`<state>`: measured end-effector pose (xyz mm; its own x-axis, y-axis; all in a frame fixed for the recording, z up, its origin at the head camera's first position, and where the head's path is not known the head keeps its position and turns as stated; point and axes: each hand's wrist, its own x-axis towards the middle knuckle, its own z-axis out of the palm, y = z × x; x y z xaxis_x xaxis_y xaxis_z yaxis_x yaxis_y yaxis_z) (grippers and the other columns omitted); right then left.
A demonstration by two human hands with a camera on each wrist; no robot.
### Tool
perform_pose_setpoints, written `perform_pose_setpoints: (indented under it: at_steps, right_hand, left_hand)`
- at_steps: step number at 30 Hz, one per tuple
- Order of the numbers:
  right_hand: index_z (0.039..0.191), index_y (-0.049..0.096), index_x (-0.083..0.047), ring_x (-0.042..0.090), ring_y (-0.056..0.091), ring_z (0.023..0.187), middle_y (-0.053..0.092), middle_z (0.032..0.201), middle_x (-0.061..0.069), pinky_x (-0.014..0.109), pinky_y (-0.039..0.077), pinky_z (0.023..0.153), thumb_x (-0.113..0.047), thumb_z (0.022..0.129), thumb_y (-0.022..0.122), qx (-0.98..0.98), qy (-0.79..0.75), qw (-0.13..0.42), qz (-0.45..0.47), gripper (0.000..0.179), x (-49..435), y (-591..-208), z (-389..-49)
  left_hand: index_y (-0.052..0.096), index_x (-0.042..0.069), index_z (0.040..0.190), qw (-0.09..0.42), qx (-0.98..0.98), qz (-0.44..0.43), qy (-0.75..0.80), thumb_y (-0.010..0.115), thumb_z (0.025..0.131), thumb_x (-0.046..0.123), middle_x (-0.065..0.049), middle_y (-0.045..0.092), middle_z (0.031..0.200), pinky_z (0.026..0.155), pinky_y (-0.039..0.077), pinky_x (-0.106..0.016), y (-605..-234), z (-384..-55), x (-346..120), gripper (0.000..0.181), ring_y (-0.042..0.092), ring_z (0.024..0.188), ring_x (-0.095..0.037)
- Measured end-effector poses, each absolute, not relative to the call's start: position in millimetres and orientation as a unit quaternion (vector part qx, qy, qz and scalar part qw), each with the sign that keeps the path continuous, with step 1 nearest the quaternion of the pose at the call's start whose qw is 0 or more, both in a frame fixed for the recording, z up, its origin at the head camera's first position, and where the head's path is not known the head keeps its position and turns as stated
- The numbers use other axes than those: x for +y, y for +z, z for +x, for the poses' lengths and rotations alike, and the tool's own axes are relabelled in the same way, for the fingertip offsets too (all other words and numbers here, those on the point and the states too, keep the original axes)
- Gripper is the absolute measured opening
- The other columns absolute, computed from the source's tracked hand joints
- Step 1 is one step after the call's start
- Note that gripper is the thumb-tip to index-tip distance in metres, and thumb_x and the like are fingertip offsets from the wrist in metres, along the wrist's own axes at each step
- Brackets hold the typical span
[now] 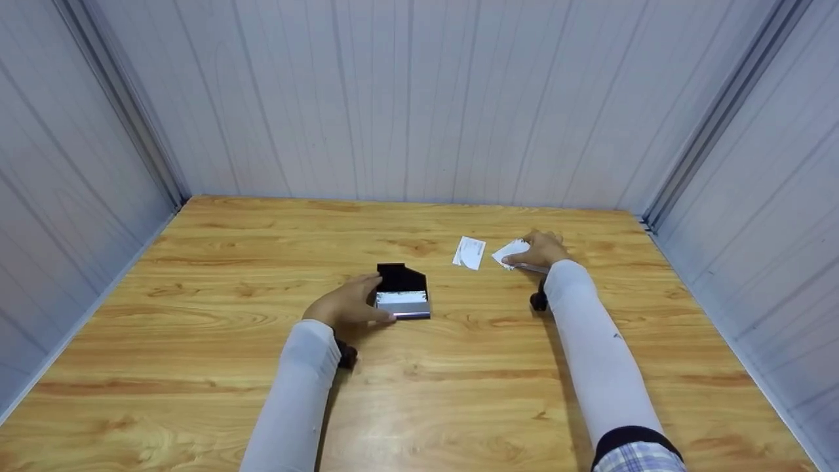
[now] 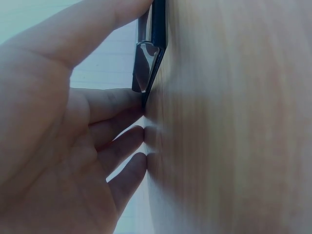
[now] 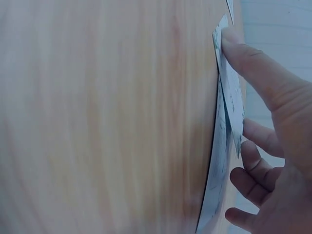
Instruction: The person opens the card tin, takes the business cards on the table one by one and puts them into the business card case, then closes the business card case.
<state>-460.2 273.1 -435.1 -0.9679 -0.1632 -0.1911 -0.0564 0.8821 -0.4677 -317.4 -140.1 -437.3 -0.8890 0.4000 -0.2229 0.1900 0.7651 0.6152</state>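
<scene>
Case (image 1: 402,306) sits on the wood-grained table (image 1: 216,314) in head view, and the left hand (image 1: 346,301) grips it between thumb and fingers; the right hand (image 1: 544,250) pinches a white card (image 1: 509,249), near a separate card (image 1: 469,253). Left wrist view: a loose grip could let the case slide — its metal edge looks smooth, mirror-like. Right wrist view: a hasty lift could drag also the lower card (image 3: 217,180) — both are thin, flat, paper-like
</scene>
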Motion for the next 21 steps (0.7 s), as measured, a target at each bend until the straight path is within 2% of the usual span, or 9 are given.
perform_pose_setpoints:
  at_steps: [4, 9, 13, 15, 18, 21]
  right_hand:
    - [0.146, 0.044, 0.004, 0.044, 0.028, 0.137, 0.045, 0.144, 0.025, 0.057, 0.027, 0.112, -0.045, 0.086, 0.079, 0.962, -0.251, 0.094, -0.049, 0.085, 273.8, -437.0, -459.9]
    - [0.133, 0.052, 0.005, 0.038, 0.051, 0.114, 0.061, 0.125, 0.021, 0.053, 0.030, 0.105, -0.035, 0.093, 0.074, 0.964, -0.263, 0.030, -0.035, 0.061, 273.3, -441.3, -460.0]
    - [0.130, 0.053, 0.004, 0.034, 0.057, 0.102, 0.064, 0.118, 0.022, 0.049, 0.034, 0.101, -0.027, 0.098, 0.067, 0.958, -0.284, -0.006, -0.024, 0.046, 272.7, -445.4, -459.4]
    - [0.133, 0.052, 0.004, 0.034, 0.057, 0.104, 0.062, 0.122, 0.024, 0.048, 0.039, 0.098, -0.023, 0.100, 0.063, 0.952, -0.306, -0.011, -0.022, 0.043, 272.7, -446.7, -459.1]
    - [0.140, 0.050, 0.003, 0.038, 0.055, 0.116, 0.055, 0.132, 0.028, 0.049, 0.044, 0.099, -0.018, 0.103, 0.055, 0.937, -0.349, -0.013, -0.029, 0.043, 272.8, -447.2, -459.0]
    - [0.145, 0.049, 0.002, 0.040, 0.051, 0.125, 0.051, 0.139, 0.030, 0.049, 0.042, 0.103, -0.014, 0.105, 0.050, 0.919, -0.390, -0.026, -0.042, 0.043, 273.3, -446.9, -458.2]
  left_hand:
    - [0.022, 0.008, 0.160, 0.175, 0.923, 0.159, 0.304, 0.074, 0.090, 0.046, -0.012, 0.016, 0.166, 0.119, 0.017, -0.053, -438.0, -318.1, -139.7, 0.096, 0.011, 0.152, -0.032]
    - [0.022, 0.007, 0.160, 0.180, 0.923, 0.157, 0.303, 0.074, 0.089, 0.046, -0.013, 0.016, 0.165, 0.119, 0.018, -0.053, -437.9, -319.3, -139.3, 0.096, 0.011, 0.152, -0.032]
    - [0.022, 0.007, 0.160, 0.183, 0.921, 0.159, 0.304, 0.074, 0.090, 0.046, -0.014, 0.016, 0.165, 0.118, 0.018, -0.054, -437.1, -319.7, -139.0, 0.096, 0.011, 0.152, -0.033]
    - [0.022, 0.007, 0.160, 0.183, 0.922, 0.158, 0.302, 0.074, 0.090, 0.046, -0.013, 0.016, 0.166, 0.118, 0.018, -0.054, -437.1, -319.7, -139.2, 0.096, 0.011, 0.152, -0.033]
    - [0.022, 0.007, 0.160, 0.181, 0.923, 0.158, 0.301, 0.074, 0.090, 0.046, -0.013, 0.016, 0.165, 0.118, 0.018, -0.054, -437.5, -320.0, -139.6, 0.096, 0.011, 0.152, -0.033]
    - [0.022, 0.007, 0.160, 0.179, 0.924, 0.158, 0.300, 0.074, 0.090, 0.046, -0.013, 0.016, 0.165, 0.118, 0.017, -0.054, -438.5, -320.7, -139.7, 0.096, 0.011, 0.152, -0.033]
